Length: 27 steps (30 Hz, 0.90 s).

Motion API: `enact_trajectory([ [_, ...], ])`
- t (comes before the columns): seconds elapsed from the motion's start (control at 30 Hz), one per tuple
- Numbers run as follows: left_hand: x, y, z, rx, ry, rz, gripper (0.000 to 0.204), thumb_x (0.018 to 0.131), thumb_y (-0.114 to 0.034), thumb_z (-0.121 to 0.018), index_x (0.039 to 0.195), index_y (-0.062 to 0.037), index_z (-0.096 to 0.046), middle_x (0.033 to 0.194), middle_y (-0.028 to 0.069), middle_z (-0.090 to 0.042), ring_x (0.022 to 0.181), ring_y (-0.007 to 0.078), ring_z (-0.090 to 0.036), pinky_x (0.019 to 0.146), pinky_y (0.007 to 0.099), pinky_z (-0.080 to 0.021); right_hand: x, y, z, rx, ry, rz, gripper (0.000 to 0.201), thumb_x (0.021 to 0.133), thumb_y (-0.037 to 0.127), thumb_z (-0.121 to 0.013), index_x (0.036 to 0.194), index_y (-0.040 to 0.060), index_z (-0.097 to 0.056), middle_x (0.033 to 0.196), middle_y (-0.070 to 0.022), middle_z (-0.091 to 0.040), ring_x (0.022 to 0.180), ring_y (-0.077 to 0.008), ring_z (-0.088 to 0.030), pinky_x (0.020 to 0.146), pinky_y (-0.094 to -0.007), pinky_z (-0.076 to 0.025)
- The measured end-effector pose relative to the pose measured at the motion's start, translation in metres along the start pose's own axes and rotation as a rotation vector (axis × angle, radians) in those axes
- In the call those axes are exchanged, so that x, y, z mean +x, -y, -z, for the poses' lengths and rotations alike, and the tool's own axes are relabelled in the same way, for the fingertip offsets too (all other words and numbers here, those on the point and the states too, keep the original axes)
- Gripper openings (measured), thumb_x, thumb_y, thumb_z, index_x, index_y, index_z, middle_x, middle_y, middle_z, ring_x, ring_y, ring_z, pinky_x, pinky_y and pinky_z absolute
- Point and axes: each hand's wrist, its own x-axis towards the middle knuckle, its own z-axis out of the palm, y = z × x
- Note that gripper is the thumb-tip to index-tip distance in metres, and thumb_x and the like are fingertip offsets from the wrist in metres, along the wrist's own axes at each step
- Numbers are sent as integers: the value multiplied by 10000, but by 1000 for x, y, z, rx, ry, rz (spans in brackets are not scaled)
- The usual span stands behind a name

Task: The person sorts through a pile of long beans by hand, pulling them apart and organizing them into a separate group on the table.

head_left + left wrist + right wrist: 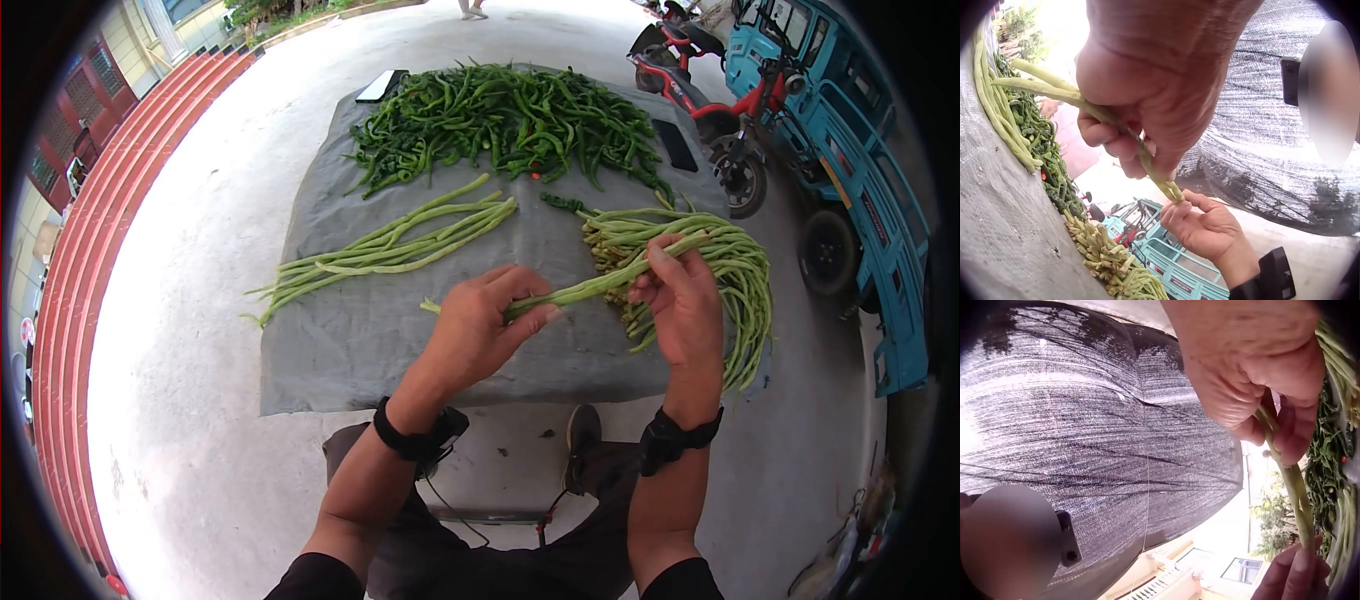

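A few long green beans [590, 288] stretch between the two hands, held in the air above a grey sheet [400, 350]. My left hand [490, 318] grips them near one end, and their tips stick out past its fingers in the left wrist view. My right hand [685, 300] pinches the other end between thumb and fingers, over a large bundle of long beans [745, 275] with brownish ends. To the left, a smaller row of long beans [400, 238] lies on the sheet.
A heap of green chili peppers [500, 120] covers the sheet's far part. A dark phone [675, 146] lies right of it, a white-topped flat object [380, 86] left. Beyond the sheet stand a red scooter [690, 92] and a teal cargo tricycle [860, 190]; red steps [150, 150] run along the left.
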Motion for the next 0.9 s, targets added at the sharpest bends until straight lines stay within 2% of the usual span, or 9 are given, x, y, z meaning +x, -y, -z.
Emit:
enact_trajectory([
  [0.2, -2, 5, 11, 145, -79, -16, 208, 894, -144, -841, 1056, -52, -748, 936, 90, -717, 770, 263, -696, 699, 362, -544, 4, -9, -8, 1, -3, -7, 141, 1026, 113, -690, 1150, 55, -659, 989, -34, -659, 834, -127, -674, 713, -325, -627],
  [0.3, -3, 10, 22, 247, -120, -24, 206, 883, -141, -843, 1047, -51, -754, 942, 91, -720, 780, 271, -706, 699, 361, -548, 7, -19, -11, 31, 30, -6, 177, 1033, 110, -686, 1195, 45, -660, 1058, -61, -696, 883, -149, -704, 766, -339, -634],
  [0.4, 0, 19, 33, 299, -192, -54, 202, 875, -136, -845, 1036, -52, -757, 937, 94, -718, 783, 271, -713, 691, 359, -546, 12, -29, -13, 92, 92, -20, 293, 1045, 107, -667, 1319, 13, -626, 1198, -111, -710, 1003, -199, -727, 878, -363, -626],
  [0.5, 6, 24, 46, 346, -267, -56, 201, 872, -134, -843, 1032, -49, -756, 935, 103, -717, 780, 272, -716, 683, 360, -544, 15, -31, -24, 150, 160, 9, 460, 1059, 98, -632, 1480, -32, -502, 1377, -180, -643, 1163, -267, -696, 1019, -399, -575],
  [0.6, 12, 31, 59, 389, -358, -15, 194, 876, -135, -836, 1029, -48, -753, 944, 107, -721, 785, 274, -721, 687, 362, -544, 18, -36, -31, 161, 229, 32, 593, 1060, 114, -624, 1561, -76, -369, 1494, -232, -546, 1280, -323, -635, 1100, -421, -521],
  [0.67, 15, 44, 68, 441, -436, 5, 182, 897, -165, -818, 1029, -59, -751, 948, 105, -720, 804, 297, -727, 698, 381, -541, 20, -44, -32, 157, 222, -10, 634, 1053, 131, -637, 1568, -89, -338, 1515, -255, -516, 1296, -335, -621, 1112, -425, -510],
  [0.77, 20, 86, 82, 638, -490, -29, 177, 914, -228, -802, 1027, -105, -745, 931, 79, -700, 729, 323, -707, 643, 434, -522, 22, -57, -27, 153, 227, -83, 660, 1041, 153, -659, 1558, -103, -339, 1508, -271, -511, 1294, -337, -618, 1110, -422, -510],
  [0.87, 11, 125, 93, 736, -399, 88, 194, 913, -265, -792, 1034, -120, -750, 971, 80, -710, 830, 346, -717, 711, 467, -532, 23, -65, -20, 129, 235, -144, 638, 1032, 162, -675, 1531, -101, -377, 1462, -266, -547, 1256, -321, -636, 1087, -413, -526],
  [0.9, 10, 125, 96, 780, -364, 114, 197, 910, -268, -793, 1036, -123, -752, 976, 80, -711, 852, 347, -718, 728, 473, -534, 23, -65, -17, 118, 234, -160, 625, 1030, 163, -679, 1520, -98, -393, 1444, -263, -562, 1239, -313, -644, 1077, -410, -533],
])
